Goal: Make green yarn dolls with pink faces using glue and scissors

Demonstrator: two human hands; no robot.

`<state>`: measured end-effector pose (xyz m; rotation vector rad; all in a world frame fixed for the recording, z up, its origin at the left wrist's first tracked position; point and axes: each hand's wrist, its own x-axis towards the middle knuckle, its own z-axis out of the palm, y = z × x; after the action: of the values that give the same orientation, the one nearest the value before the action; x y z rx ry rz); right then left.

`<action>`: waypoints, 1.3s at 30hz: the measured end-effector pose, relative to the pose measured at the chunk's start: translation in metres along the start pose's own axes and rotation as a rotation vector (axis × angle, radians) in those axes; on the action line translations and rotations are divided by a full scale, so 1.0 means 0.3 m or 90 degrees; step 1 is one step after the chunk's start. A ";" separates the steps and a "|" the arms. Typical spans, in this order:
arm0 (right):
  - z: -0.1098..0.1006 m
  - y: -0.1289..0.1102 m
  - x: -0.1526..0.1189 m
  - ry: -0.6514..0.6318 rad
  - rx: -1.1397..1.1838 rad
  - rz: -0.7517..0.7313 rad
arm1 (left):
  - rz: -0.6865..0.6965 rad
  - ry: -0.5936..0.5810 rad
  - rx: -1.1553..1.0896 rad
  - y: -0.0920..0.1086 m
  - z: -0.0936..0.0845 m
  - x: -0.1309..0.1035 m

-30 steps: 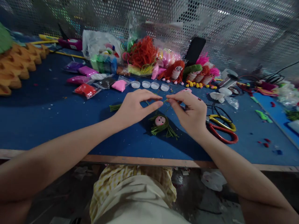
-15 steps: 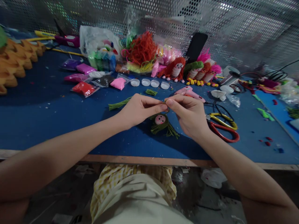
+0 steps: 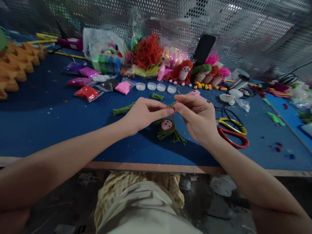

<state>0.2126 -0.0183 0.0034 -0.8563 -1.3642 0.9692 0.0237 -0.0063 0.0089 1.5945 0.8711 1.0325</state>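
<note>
My left hand (image 3: 147,115) and my right hand (image 3: 197,117) meet over the blue table, each pinching a thin strand of green yarn (image 3: 173,105). Most of the strand is hidden by my fingertips. Just below them lies a small doll head (image 3: 167,124) with a pink face, dark dot eyes and green yarn hair (image 3: 179,137) spread to the right. A bundle of green yarn (image 3: 123,110) sticks out behind my left hand, and a short cut bunch of green yarn (image 3: 157,96) lies beyond both hands.
Scissors with red and yellow handles (image 3: 235,136) lie right of my right hand. A pink glue gun (image 3: 195,93) is partly hidden behind it. Clear round caps (image 3: 151,86), bags of coloured clay (image 3: 88,93) and finished dolls (image 3: 184,72) line the back. An orange egg tray (image 3: 19,63) stands left.
My right hand's index finger has lifted a little away from the thumb, while the thumb stays by the strand. My left hand has barely moved, and the doll head lies in place.
</note>
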 end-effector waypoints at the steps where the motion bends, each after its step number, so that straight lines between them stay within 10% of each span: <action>1: -0.001 0.004 0.000 0.002 -0.010 -0.003 | -0.004 -0.003 0.001 0.000 -0.001 0.000; 39: -0.004 -0.011 -0.002 0.020 0.014 0.006 | -0.032 -0.018 -0.034 0.013 0.007 -0.019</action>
<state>0.2140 -0.0200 0.0062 -0.8582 -1.3218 0.9726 0.0236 -0.0132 0.0114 1.5323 0.8538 0.9875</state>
